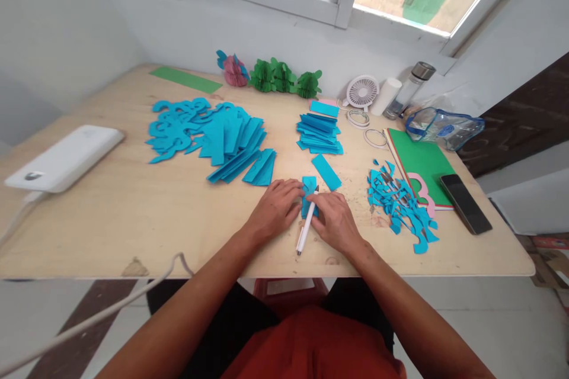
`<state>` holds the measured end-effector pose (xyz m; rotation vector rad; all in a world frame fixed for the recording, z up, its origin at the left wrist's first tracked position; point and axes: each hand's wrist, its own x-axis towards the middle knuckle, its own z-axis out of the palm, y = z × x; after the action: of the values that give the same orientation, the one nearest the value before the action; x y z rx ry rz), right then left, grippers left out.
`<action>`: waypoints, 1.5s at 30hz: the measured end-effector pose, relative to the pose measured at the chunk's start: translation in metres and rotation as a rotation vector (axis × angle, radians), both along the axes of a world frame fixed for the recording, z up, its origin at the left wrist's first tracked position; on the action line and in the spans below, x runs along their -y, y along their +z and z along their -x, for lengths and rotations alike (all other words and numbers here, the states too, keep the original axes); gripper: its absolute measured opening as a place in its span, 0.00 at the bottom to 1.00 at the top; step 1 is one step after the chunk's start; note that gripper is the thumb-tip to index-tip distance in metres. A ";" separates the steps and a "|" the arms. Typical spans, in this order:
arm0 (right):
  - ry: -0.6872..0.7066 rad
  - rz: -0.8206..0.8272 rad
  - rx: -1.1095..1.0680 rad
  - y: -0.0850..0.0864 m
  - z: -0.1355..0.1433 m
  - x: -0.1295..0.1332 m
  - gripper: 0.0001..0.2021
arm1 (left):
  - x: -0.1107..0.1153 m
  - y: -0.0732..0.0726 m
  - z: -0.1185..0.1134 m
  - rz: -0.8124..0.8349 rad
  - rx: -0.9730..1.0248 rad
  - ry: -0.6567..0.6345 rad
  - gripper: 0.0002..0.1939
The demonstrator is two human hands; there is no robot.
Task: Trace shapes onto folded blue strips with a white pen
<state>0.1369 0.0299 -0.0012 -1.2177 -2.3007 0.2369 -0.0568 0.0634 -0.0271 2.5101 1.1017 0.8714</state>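
Judging by curved blue paper cut-outs [178, 121] heaped at centre left, shaping is partly done; folded blue paper strips [319, 133] at upper centre seem left uncut. At lower centre, a small blue paper piece [309, 183] is partly covered by the left hand [280, 204], fingers together, and the right hand [335, 218], fingers bent against a slim white pen [306, 230]; whether anything is pinched cannot be told.

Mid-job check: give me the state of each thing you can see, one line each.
Left hand: bent, touching the blue strip
Right hand: curled against the white pen
Blue strip: partly covered by the hands
White pen: slanted across the strip
Blue scraps: loose, scattered
Blue cutouts: piled
Bottle: lidded, standing
Fan: standing; running or not unclear
Phone: screen dark
Green book: closed
Power bank: cable plugged in
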 end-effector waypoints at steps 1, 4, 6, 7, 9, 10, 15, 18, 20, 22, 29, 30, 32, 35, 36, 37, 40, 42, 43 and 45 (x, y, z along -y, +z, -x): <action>0.001 -0.001 -0.006 0.000 0.000 0.000 0.15 | 0.000 0.000 0.000 0.001 -0.001 -0.001 0.13; 0.005 -0.011 -0.030 -0.002 -0.001 -0.001 0.15 | 0.001 0.001 0.000 -0.003 -0.001 0.000 0.14; 0.006 -0.017 -0.039 -0.002 -0.001 -0.001 0.15 | 0.001 0.002 0.000 -0.008 0.003 0.003 0.14; 0.005 -0.019 -0.041 -0.002 -0.001 -0.001 0.15 | 0.001 0.002 0.000 -0.010 0.005 0.003 0.14; -0.001 -0.022 -0.043 -0.003 -0.001 0.000 0.15 | 0.002 0.002 0.000 -0.015 0.007 0.002 0.14; -0.004 -0.024 -0.045 -0.003 -0.001 0.000 0.15 | 0.002 0.002 0.000 -0.016 0.007 -0.001 0.14; -0.010 -0.027 -0.043 -0.004 -0.001 0.000 0.16 | 0.001 0.001 0.001 -0.005 -0.002 -0.003 0.14; -0.025 -0.041 -0.053 -0.006 -0.002 -0.001 0.15 | 0.002 0.001 0.001 0.001 -0.009 0.002 0.13; -0.045 -0.049 -0.072 -0.007 -0.003 -0.001 0.16 | 0.002 0.001 0.001 0.002 -0.011 0.003 0.13; -0.081 -0.049 -0.085 -0.008 -0.003 -0.002 0.17 | 0.001 0.001 0.001 0.002 -0.016 0.002 0.12; -0.130 0.010 -0.056 -0.009 -0.002 -0.006 0.18 | 0.000 0.001 0.000 0.015 -0.024 0.004 0.10; -0.132 0.014 -0.052 -0.009 -0.002 -0.006 0.18 | 0.001 0.001 0.000 0.016 -0.023 0.004 0.10; -0.134 0.014 -0.045 -0.010 -0.002 -0.006 0.19 | 0.001 0.002 0.000 0.017 -0.019 0.005 0.11; -0.131 0.008 -0.030 -0.010 -0.002 -0.006 0.19 | 0.001 0.004 0.000 0.016 -0.009 0.006 0.11; -0.131 0.005 -0.021 -0.010 -0.001 -0.007 0.19 | 0.001 0.004 0.000 0.015 -0.005 0.005 0.11; -0.132 0.004 -0.011 -0.010 -0.001 -0.007 0.19 | 0.002 0.005 0.000 0.014 -0.002 0.002 0.10; -0.127 0.010 0.024 -0.008 -0.002 -0.009 0.18 | 0.001 0.005 0.001 0.011 0.004 -0.004 0.10; -0.113 0.012 0.042 -0.006 -0.002 -0.010 0.17 | 0.001 0.004 0.001 0.010 0.007 -0.006 0.10; -0.105 0.008 0.048 -0.006 -0.003 -0.011 0.17 | 0.001 0.004 0.001 0.009 0.009 -0.005 0.10; -0.090 -0.006 0.054 -0.005 -0.003 -0.013 0.17 | 0.001 0.003 0.001 0.007 0.011 -0.002 0.10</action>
<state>0.1404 0.0427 -0.0065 -1.3358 -2.2839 0.1661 -0.0578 0.0628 -0.0237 2.4972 1.0969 0.8781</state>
